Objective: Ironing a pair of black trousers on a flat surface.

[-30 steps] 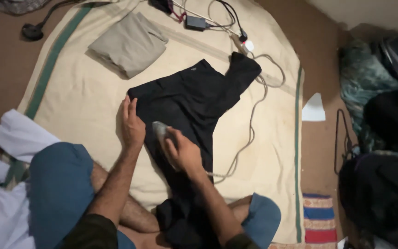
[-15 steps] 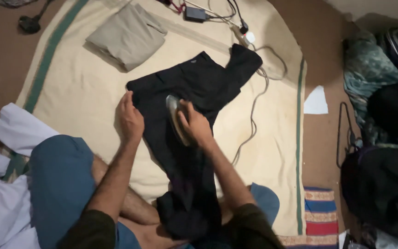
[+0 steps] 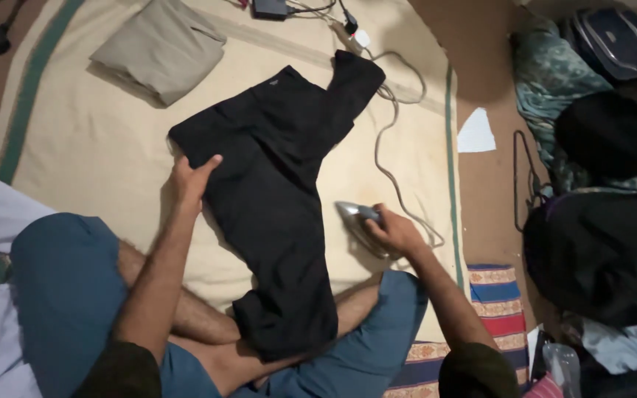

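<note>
Dim, warm indoor light on my feed.
I'm seeing soft shadows under the black trousers (image 3: 274, 184), the cream blanket (image 3: 97, 140) brightest, right-hand corners murky, slightly soft focus overall.

Left hand (image 3: 192, 179): arm extended forward, palm down, fingers spread flat. Right hand (image 3: 394, 232): arm angled out to the right, fingers curled in a closed grip. Both legs are crossed beneath the arms.

Blue shorts (image 3: 60, 295), dark short sleeves (image 3: 123, 372)
</note>
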